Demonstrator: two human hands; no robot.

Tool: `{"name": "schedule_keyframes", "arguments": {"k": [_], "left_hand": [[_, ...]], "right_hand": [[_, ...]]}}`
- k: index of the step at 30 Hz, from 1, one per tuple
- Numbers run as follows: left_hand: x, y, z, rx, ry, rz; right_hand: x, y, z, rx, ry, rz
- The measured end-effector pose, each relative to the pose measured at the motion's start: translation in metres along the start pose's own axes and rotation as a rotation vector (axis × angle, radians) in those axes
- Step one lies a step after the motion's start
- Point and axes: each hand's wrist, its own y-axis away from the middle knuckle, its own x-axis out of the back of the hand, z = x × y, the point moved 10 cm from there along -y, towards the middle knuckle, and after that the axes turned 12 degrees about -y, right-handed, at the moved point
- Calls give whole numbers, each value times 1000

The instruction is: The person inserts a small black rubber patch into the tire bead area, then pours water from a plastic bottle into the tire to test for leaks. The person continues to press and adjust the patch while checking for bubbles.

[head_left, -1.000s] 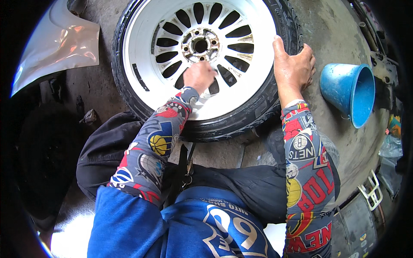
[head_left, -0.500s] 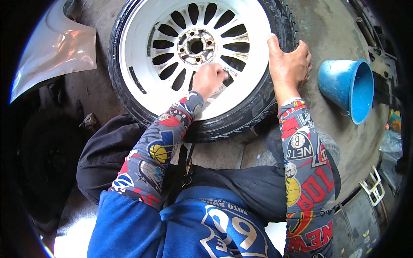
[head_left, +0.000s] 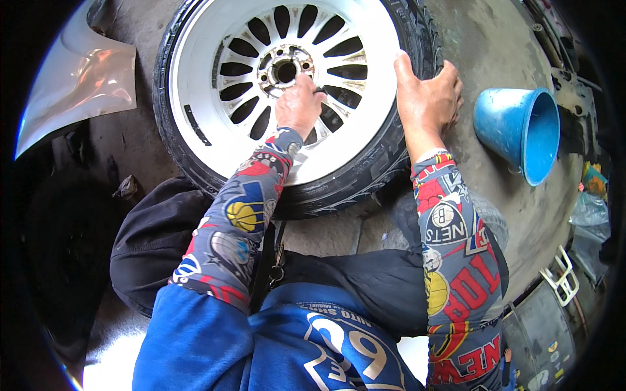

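Note:
In front of me a white multi-spoke wheel rim (head_left: 195, 81) lies with a black tyre (head_left: 365, 179) around it. Brownish dirt marks the hub and some spokes. My left hand (head_left: 300, 109) is over the spokes just below the hub, fingers curled closed; whatever they hold is hidden beneath them. With its thumb toward the rim's edge and its fingers over the tyre's outer side, my right hand (head_left: 428, 98) grips the tyre at the right.
A blue bucket (head_left: 502, 124) lies tipped to the right of the wheel, its mouth facing right. At the far left is a pale, glossy curved panel (head_left: 98, 78). A white frame-like piece (head_left: 561, 277) and a clear plastic bag (head_left: 590, 215) are at the right edge.
My left hand has moved up across the spokes, closer to the hub. My right hand keeps its hold on the tyre. The whole view has shifted slightly.

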Motion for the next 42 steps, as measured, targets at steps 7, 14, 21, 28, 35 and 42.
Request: {"name": "schedule_keyframes", "arguments": {"k": [7,14,21,28,35,42], "left_hand": [[-11,1,-8,29,33,-87],[-18,6,0,-87,10,-119],[-32,13,19,-277,-42,-216],[-81,18,23,-153,571,-567],[-70,18,33,-279,653,-533],[-72,17,23,-250,530,-545]], "right_hand": [[-4,-1,4,5,16,-39],[-1,1,2,28,-20,17],[-6,0,3,8,26,-51],[-6,-5,3,-5,-16,23],[-7,-7,8,23,19,31],[-6,-9,7,57,79,40]]}}
